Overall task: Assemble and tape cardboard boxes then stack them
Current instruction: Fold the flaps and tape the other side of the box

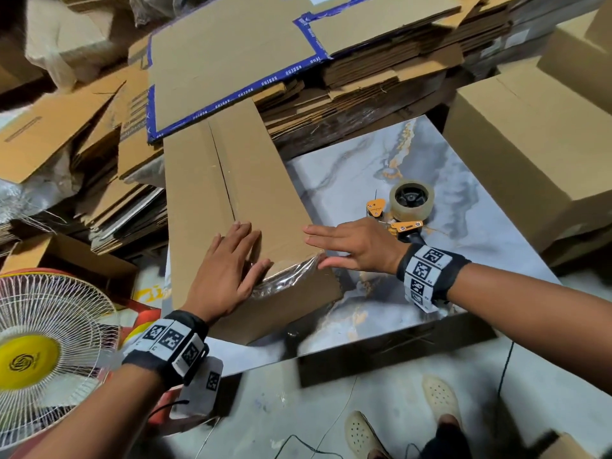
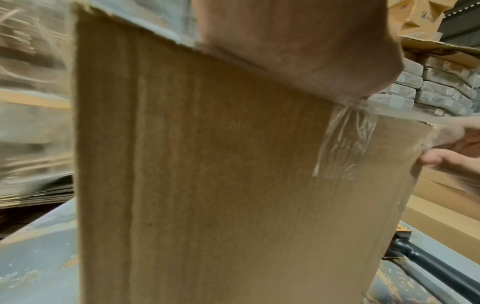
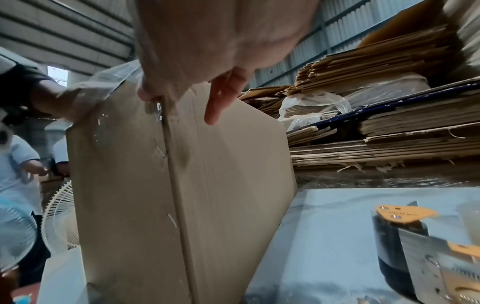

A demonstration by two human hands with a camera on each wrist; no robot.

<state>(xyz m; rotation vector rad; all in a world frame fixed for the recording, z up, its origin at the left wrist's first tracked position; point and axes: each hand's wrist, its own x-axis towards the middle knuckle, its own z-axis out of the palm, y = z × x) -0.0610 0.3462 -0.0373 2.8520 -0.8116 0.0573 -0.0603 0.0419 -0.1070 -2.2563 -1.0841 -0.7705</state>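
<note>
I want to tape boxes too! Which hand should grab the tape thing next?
Probably the right hand: the tape dispenser lies just beyond it on the table. The left hand lies flat on the box, steadying it.

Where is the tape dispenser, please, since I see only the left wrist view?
Observer: The tape dispenser lies on the table, right of the box, just beyond the right hand.
Operator: Is that hand holding it?
Observer: No, it is open, fingers straight, at the box's near corner by the wrinkled clear tape.
Operator: And the left hand?
Observer: It lies flat on the box top, beside the seam.
</note>
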